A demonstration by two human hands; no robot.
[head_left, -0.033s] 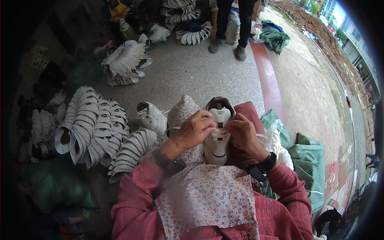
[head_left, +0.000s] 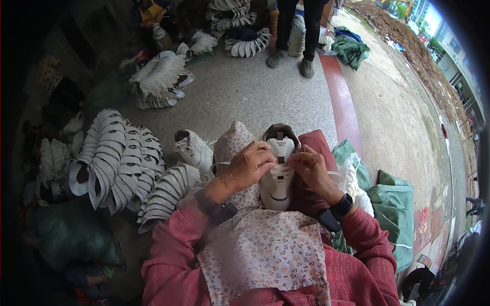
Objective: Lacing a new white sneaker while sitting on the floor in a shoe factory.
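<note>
A white-and-grey sneaker upper (head_left: 277,193) rests across my lap, between my knees, with its dark-lined opening away from me and its toe toward me. At its left eyelet edge my left hand (head_left: 248,166) is closed in a pinch. Opposite, my right hand (head_left: 312,169) pinches at the right eyelet edge. White shoelace (head_left: 334,175) trails out beside my right hand, and another length shows by my left wrist. My fingertips hide the lace ends. The pale tongue (head_left: 280,147) with a dark tab stands between the hands.
Beside my left leg is a white laced shoe (head_left: 193,150), with nested stacks of white uppers (head_left: 122,158) further left. White laces (head_left: 351,181) and a green sack (head_left: 392,214) lie to my right. A person in dark trousers (head_left: 301,30) stands ahead on the speckled floor.
</note>
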